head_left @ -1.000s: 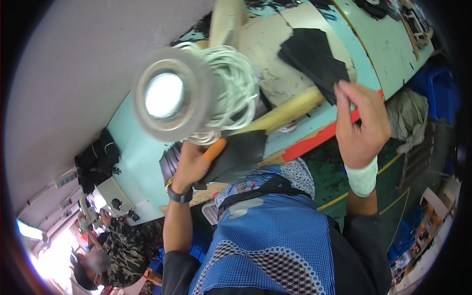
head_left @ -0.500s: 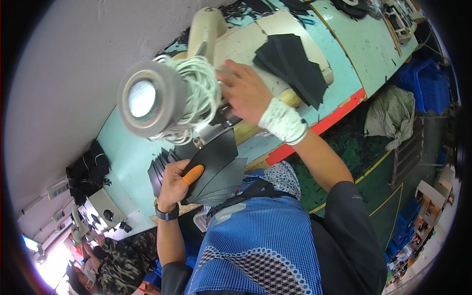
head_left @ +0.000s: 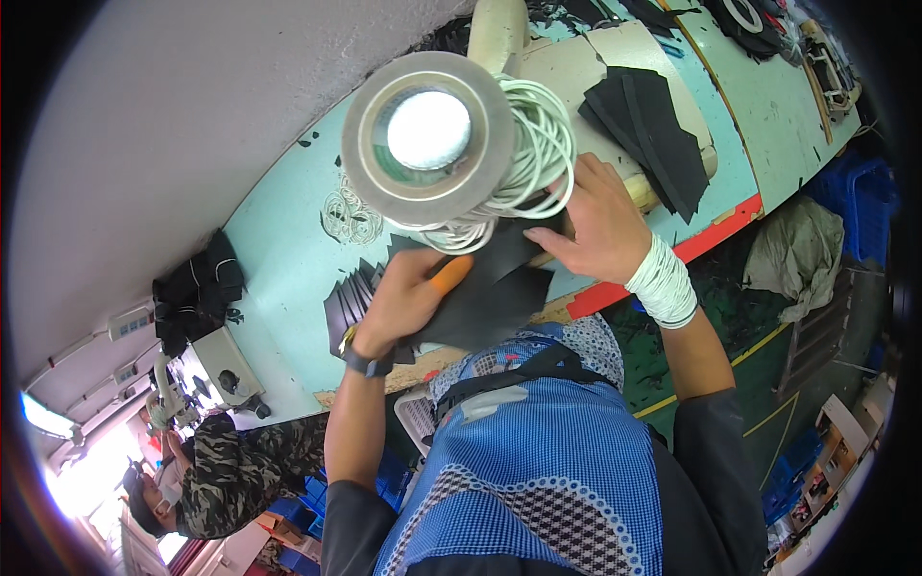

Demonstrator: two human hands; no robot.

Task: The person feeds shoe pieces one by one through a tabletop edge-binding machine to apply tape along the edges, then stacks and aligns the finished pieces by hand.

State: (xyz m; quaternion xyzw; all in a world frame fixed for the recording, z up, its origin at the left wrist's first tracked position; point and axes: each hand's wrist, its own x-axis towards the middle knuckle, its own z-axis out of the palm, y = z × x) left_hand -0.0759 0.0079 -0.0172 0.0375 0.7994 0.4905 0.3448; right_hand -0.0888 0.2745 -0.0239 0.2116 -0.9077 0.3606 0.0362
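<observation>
My left hand point(head_left: 401, 296), with an orange finger cot point(head_left: 451, 276) on the thumb, is closed on black sheet pieces point(head_left: 495, 312) at the table's front edge. Their far end runs under the head of a cream sewing machine point(head_left: 497, 36). Beside that end is my right hand point(head_left: 607, 228), thumb stretched toward the black sheet and fingers apart from it; some fingertips are hidden behind white elastic loops point(head_left: 540, 130). Those loops hang from the machine head next to a large tape roll point(head_left: 370, 144), which hides the needle area. More white loops point(head_left: 663, 283) circle my right wrist.
Another stack of black pieces point(head_left: 645, 134) lies on the machine bed. Loose white loops point(head_left: 351, 216) rest on the pale green table point(head_left: 279, 230). A dark bundle point(head_left: 197, 293) sits at the left. Beyond it, a person in a camouflage top point(head_left: 235, 475) works. Blue crates point(head_left: 855, 206) stand right.
The view has shifted, so the machine appears farther right. My right hand has come down from the machine head toward the black sheet. My left hand has moved the pieces closer under the head.
</observation>
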